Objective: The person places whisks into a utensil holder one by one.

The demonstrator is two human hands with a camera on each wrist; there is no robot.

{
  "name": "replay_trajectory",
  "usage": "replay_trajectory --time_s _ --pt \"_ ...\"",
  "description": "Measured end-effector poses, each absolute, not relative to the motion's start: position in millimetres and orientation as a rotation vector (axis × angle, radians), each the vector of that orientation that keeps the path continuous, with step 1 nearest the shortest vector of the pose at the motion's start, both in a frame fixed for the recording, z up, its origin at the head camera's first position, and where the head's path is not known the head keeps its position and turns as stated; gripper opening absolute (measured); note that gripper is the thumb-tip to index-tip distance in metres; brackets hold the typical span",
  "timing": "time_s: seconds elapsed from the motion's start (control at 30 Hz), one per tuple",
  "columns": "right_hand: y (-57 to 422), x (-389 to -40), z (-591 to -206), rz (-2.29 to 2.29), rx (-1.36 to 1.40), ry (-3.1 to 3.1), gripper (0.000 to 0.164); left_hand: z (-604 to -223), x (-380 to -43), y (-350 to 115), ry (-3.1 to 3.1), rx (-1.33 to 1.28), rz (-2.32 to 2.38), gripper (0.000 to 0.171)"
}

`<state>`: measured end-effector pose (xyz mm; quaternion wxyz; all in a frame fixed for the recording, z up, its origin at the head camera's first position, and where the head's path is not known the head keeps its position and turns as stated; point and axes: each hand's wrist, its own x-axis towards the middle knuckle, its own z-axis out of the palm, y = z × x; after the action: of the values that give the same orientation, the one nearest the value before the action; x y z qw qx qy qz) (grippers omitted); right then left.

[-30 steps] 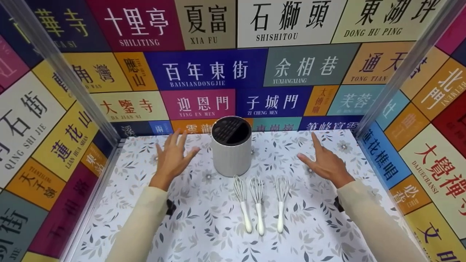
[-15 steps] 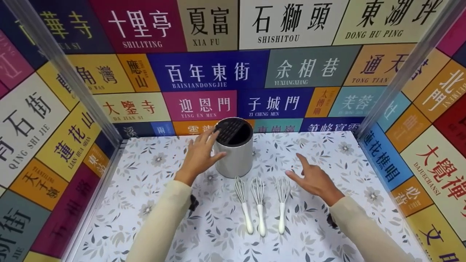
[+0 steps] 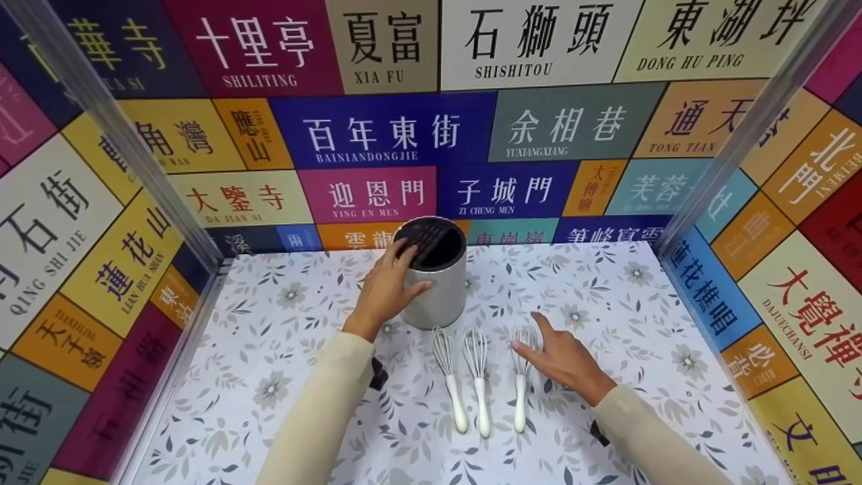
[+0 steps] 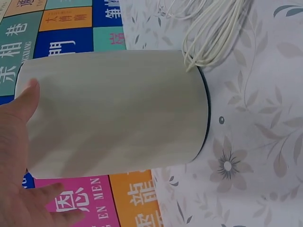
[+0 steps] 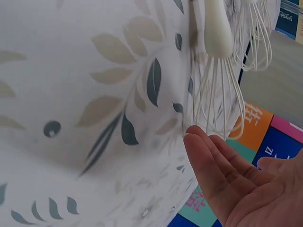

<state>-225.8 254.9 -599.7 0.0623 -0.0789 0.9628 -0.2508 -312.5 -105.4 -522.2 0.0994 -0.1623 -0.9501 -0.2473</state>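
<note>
A grey cylindrical utensil holder (image 3: 441, 300) with a black slotted top stands upright toward the back of the table. My left hand (image 3: 384, 289) is at its left side, fingers by the rim and thumb in front of the wall. In the left wrist view, the thumb and fingers spread to either side of the holder (image 4: 113, 113). Three white-handled whisks lie in front: a left whisk (image 3: 456, 404), a middle whisk (image 3: 481, 404) and a right whisk (image 3: 520, 404). Over the right whisk's wire head reaches my right hand (image 3: 566, 360), its fingers extended and holding nothing.
A white cloth with a leaf and flower print covers the table (image 3: 222, 377). Colourful sign-printed panels (image 3: 384, 131) wall in the back and both sides, with upright metal posts (image 3: 155, 168) at the corners.
My left hand has moved right from beside the utensil holder to its rim. My right hand has come down and left to the right whisk. The holder and whisks stay in place.
</note>
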Motion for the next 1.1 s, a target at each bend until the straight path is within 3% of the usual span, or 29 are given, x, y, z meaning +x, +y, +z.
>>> replay_trajectory --time_s 0.27,0.9,1.1 --pt "248.9 -215.7 -616.5 -0.801 -0.123 2.875 0.103 -527.6 -313.7 -100.6 -2.777 -0.462 -0.791 0.076" --pt "234.7 -211.6 -636.6 -1.038 -0.082 2.879 0.075 -531.2 -313.1 -101.9 -2.743 -0.459 -0.820 0.073" --pt "231.2 -212.9 -636.3 -1.084 -0.070 2.886 0.073 -532.9 -314.5 -103.3 -2.738 -0.471 -0.834 0.074"
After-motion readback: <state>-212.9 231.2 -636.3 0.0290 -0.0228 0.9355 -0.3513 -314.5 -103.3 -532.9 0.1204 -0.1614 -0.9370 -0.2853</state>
